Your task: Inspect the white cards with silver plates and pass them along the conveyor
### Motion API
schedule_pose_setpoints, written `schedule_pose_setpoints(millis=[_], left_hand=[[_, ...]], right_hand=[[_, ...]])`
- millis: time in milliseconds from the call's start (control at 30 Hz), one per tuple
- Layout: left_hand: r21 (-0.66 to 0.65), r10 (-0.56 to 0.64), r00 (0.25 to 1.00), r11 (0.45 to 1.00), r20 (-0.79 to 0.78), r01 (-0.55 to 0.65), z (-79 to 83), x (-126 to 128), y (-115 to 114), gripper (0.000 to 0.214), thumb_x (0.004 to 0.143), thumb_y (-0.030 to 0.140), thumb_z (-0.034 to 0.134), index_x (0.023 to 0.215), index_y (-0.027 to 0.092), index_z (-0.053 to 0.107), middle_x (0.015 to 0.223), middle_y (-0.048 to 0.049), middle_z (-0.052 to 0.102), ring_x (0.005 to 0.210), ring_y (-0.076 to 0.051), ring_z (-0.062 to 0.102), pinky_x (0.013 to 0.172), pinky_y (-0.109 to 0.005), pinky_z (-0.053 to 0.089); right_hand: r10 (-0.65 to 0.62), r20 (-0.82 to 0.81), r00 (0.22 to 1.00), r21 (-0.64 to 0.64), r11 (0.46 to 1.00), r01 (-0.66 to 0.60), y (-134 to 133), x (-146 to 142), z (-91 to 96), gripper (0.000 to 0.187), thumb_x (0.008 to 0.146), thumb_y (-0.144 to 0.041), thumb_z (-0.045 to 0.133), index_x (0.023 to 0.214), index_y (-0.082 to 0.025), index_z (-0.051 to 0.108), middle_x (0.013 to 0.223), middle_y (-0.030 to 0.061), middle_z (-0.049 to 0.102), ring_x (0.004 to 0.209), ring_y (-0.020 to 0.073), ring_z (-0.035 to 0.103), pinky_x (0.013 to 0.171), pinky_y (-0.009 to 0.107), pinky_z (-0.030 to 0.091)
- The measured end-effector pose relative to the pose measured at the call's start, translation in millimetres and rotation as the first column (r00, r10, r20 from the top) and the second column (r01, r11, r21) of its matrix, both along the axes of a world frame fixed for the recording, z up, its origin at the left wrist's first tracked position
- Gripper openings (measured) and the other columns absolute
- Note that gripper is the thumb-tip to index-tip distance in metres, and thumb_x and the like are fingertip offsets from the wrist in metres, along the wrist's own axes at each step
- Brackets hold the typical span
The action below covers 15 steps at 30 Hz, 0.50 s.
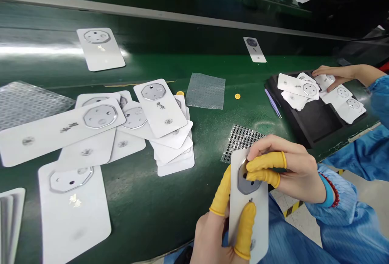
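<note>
My left hand [208,233], with yellow finger cots on the thumb and a finger, grips a white phone back cover [261,223] near the table's front edge. The cover stands tilted towards me, its grey octagonal camera plate [248,187] near the top. My right hand [293,171] has two yellow-cotted fingers pressed together on that plate, beside a dark hole. Whatever lies under those fingertips is hidden. Just behind the cover lies a sheet of small black round dots [241,138], partly covered by the cover and my right hand.
Many white covers [161,108] lie in an overlapping pile at left. Single covers [101,51] lie at the back. A bubble-wrap piece [206,90] and a yellow finger cot [237,96] lie mid-table. At right, a co-worker's hand [343,73] reaches into a black tray [322,126] of covers, beside purple tweezers [272,103].
</note>
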State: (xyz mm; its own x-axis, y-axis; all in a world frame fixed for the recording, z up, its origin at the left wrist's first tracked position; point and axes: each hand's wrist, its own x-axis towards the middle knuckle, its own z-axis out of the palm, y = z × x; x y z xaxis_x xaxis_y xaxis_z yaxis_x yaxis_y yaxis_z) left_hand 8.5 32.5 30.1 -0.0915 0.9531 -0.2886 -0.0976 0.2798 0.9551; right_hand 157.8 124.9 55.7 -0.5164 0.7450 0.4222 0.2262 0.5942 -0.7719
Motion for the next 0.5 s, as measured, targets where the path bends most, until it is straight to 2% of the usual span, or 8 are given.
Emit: schedule_pose_setpoints(millis=[167,400,500], left_hand=[[-0.077,-0.002,0.989,0.997,0.148,0.013,-0.7,-4,4,0.051,0.079,0.042,0.072,0.128,0.030,0.062,0.089,-0.0014,0.080,0.061,-0.018,0.073,0.056,-0.022,0.061],[-0.112,-0.011,0.986,0.993,0.166,0.030,2.6,-1,3,0.053,0.078,0.046,0.071,0.127,0.029,0.062,0.082,-0.0018,0.079,0.062,-0.020,0.073,0.056,-0.025,0.061],[-0.144,-0.042,0.986,0.987,0.159,0.066,3.8,-1,2,0.057,0.077,0.049,0.070,0.128,0.025,0.062,0.079,-0.0032,0.079,0.060,-0.021,0.073,0.051,-0.024,0.060]], right_hand=[[0.012,-0.032,0.999,0.030,0.999,-0.011,-1,3,-3.7,0.008,0.089,-0.012,0.062,0.096,-0.013,0.068,0.097,0.0092,0.063,0.085,0.0140,0.065,0.069,0.027,0.059],[-0.039,-0.027,0.999,0.081,0.996,0.041,-5,0,-9.7,0.016,0.088,-0.010,0.063,0.102,-0.014,0.068,0.099,0.0093,0.064,0.087,0.0150,0.066,0.069,0.028,0.060],[-0.076,-0.041,0.996,0.089,0.993,0.080,-5,-3,-11.5,0.016,0.087,-0.011,0.064,0.102,-0.016,0.069,0.098,0.0087,0.065,0.084,0.0150,0.065,0.067,0.027,0.060]])
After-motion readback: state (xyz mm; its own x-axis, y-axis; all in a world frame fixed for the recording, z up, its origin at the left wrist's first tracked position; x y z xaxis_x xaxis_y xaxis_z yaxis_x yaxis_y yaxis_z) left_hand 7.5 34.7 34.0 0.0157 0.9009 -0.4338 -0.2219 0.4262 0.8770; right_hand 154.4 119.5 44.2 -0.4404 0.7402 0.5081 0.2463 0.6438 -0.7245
